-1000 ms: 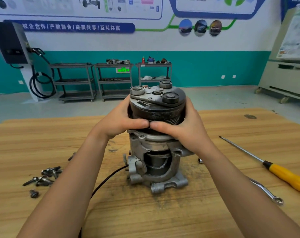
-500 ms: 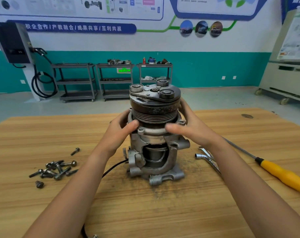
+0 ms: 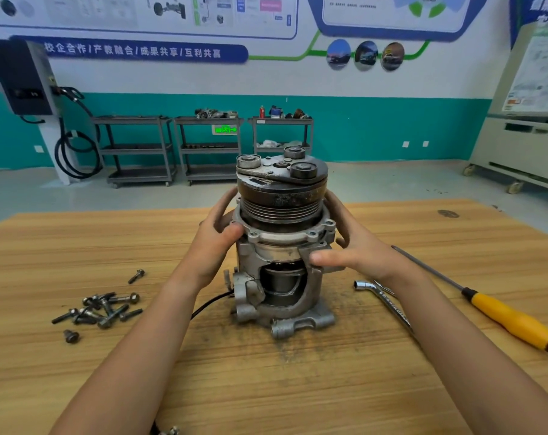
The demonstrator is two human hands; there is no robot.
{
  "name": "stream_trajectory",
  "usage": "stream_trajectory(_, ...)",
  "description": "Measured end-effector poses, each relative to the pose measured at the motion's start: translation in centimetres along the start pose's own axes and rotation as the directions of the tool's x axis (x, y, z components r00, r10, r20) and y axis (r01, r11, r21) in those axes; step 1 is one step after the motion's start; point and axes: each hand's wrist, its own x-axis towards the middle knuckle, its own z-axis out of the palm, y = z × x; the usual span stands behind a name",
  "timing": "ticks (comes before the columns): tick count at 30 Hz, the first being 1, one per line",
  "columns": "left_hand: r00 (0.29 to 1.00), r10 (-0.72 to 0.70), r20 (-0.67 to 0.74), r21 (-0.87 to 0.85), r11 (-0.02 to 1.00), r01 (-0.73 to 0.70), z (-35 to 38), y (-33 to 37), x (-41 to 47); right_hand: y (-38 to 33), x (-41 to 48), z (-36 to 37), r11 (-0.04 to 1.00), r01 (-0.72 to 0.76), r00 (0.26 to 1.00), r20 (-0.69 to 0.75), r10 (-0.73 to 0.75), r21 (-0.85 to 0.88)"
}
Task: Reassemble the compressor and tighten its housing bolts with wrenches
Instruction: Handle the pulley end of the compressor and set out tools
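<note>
Compressor [image 3: 282, 246] silver-grey, dark ribbed pulley [image 3: 280, 202]. Table [image 3: 266, 387] light wood grain. Screwdriver [image 3: 514, 321] handle yellow, lower right. Bolts [image 3: 100, 309] dark grey, left.

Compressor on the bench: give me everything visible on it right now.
The compressor stands upright on the wooden table, a grimy cast grey-metal housing with a cutaway window showing a dark cylinder inside. On top sits a dark grooved pulley and a clutch plate with three round bosses. The flange bolt holes look empty. A black cable leaves its base leftward. The left hand and right hand grip the upper housing.
</note>
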Motion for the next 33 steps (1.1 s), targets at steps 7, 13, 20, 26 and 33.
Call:
stream_trajectory(7,0.998,-0.020,-0.052,-0.078,0.997,0.016,-0.2,0.1,0.3,0.1,-0.3,1.1,1.000,0.029,0.981,-0.191,-0.031,-0.012)
stream_trajectory(13,0.998,-0.004,-0.055,-0.097,0.995,-0.001,0.5,0.4,-0.1,0.8,-0.5,2.3,0.999,0.028,0.967,-0.252,-0.035,-0.032)
stream_trajectory(20,0.980,-0.099,-0.174,-0.219,0.974,0.059,3.3,0.3,-0.2,1.9,-0.3,5.3,0.916,-0.029,0.888,-0.410,0.207,0.401)
stream_trajectory(26,0.968,-0.098,-0.230,-0.267,0.963,0.034,4.9,-0.5,0.2,2.6,1.2,3.6,0.853,0.114,0.839,-0.509,0.193,0.510)
stream_trajectory(33,0.966,-0.107,-0.235,-0.227,0.973,0.053,8.6,-1.1,4.1,4.4,2.4,-1.4,0.932,0.068,0.821,-0.551,0.150,0.356)
